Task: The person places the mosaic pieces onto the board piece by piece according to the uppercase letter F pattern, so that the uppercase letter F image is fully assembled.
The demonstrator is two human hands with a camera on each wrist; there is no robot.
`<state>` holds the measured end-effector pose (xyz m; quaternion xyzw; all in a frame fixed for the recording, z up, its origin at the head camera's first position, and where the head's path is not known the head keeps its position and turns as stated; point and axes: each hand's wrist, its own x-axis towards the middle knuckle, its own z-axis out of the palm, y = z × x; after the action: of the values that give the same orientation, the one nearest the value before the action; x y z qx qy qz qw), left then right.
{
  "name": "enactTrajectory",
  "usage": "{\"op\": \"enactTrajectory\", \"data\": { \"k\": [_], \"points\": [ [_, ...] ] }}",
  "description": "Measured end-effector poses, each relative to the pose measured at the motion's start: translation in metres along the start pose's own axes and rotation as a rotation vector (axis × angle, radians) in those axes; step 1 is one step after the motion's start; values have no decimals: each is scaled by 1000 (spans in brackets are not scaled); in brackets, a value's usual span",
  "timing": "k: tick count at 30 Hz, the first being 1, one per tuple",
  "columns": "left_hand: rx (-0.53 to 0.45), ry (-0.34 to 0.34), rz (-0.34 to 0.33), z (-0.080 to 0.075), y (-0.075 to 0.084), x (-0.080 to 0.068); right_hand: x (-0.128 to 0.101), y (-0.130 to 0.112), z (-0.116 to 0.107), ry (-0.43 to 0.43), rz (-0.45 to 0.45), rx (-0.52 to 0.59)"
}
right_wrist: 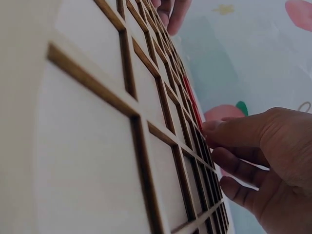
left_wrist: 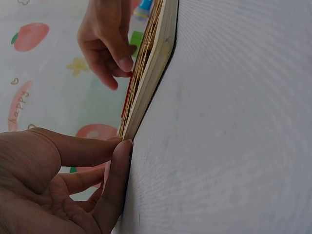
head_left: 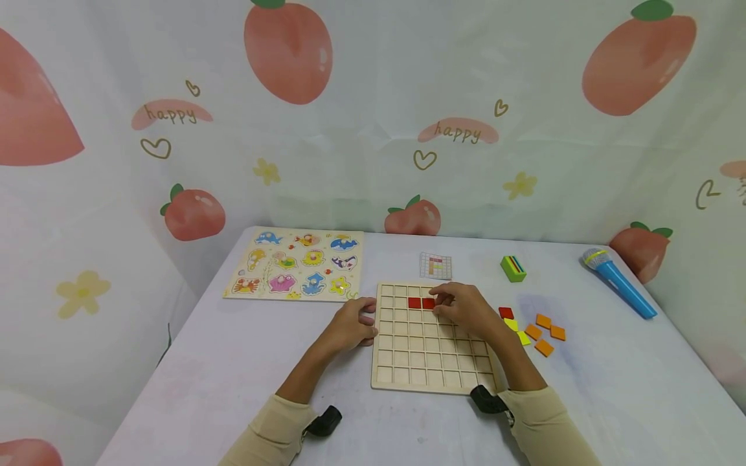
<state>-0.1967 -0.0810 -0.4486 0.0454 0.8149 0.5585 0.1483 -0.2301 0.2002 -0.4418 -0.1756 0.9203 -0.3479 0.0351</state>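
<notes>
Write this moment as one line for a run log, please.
left hand: steadies square wooden grid board at left edge | right hand: fingertips at second red square tile on board | loose orange square tiles: table, right of board

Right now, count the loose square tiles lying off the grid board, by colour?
Orange square tiles: 4
Yellow square tiles: 2
Red square tile: 1
Total: 7, all right of the wooden grid board.

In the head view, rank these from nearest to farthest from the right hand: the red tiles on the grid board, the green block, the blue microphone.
From the right hand:
1. Red tiles, at its fingertips on the grid board.
2. Green block, behind and to its right.
3. Blue microphone, far right of the table.
</notes>
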Motion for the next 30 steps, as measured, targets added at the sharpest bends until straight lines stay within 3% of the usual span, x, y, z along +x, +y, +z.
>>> {"op": "enactTrajectory", "data": {
  "k": [7,30],
  "points": [
    [1,-3,2,0,0,-1,-3,11,-9,27,0,-5],
    [1,-3,0,0,0,-1,-24,46,-56,14,177,12]
  ]
}}
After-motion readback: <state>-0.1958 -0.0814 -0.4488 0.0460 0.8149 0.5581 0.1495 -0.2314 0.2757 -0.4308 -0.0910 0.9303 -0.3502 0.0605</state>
